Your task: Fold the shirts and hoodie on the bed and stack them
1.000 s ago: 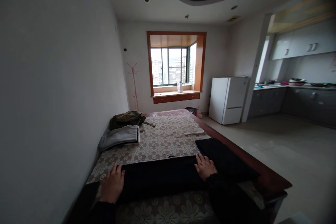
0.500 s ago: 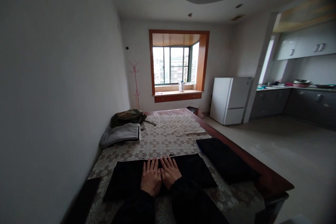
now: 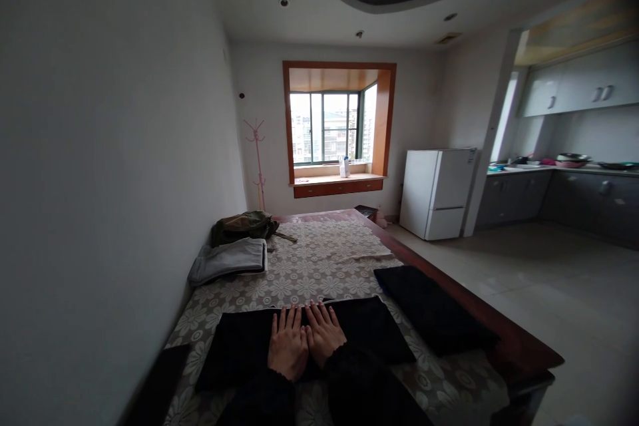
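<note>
My left hand (image 3: 288, 347) and right hand (image 3: 324, 334) lie side by side, grip open and flat with nothing grasped, over the nearer black cloth (image 3: 377, 329) on the tabletop (image 3: 526, 341), probably because broad contact presses it evenly.

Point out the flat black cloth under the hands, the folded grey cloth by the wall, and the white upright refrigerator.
Flat black cloth (image 3: 242, 347), head view: its uncovered left part.
Folded grey cloth (image 3: 229, 260), head view: middle of its top.
White upright refrigerator (image 3: 445, 188), head view: its upper door.
</note>
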The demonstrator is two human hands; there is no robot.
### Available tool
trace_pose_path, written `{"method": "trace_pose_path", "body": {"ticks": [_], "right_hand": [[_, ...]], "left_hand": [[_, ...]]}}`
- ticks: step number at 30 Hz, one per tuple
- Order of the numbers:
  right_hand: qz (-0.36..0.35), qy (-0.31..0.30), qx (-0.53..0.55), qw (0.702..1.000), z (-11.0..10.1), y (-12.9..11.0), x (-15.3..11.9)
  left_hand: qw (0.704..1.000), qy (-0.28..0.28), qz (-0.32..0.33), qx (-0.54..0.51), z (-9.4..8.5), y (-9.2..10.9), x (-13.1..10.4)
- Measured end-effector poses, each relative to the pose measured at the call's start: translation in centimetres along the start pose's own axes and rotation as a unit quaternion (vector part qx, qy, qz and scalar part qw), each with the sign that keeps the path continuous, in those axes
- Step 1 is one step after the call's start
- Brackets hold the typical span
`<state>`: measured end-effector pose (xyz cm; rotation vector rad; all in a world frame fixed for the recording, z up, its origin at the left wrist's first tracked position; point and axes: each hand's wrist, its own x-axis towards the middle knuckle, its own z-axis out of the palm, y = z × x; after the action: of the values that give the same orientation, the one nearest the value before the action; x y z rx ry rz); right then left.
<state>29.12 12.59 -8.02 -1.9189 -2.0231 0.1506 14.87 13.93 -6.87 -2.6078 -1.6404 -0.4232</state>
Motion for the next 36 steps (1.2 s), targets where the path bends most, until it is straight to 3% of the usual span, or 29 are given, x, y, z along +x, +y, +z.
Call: {"method": "trace_pose_path", "body": {"ticks": [22, 36], "right_hand": [[0.006, 0.006, -0.005, 1.0, 0.8, 0.3, 0.3], [0.003, 0.0, -0.004, 1.0, -1.6, -1.0, -0.7]], "left_hand": [[1.0, -0.001, -0.016, -0.006, -0.5, 0.2, 0.0], [1.0, -0.008, -0.014, 0.002, -1.5, 0.4, -0.1]]}}
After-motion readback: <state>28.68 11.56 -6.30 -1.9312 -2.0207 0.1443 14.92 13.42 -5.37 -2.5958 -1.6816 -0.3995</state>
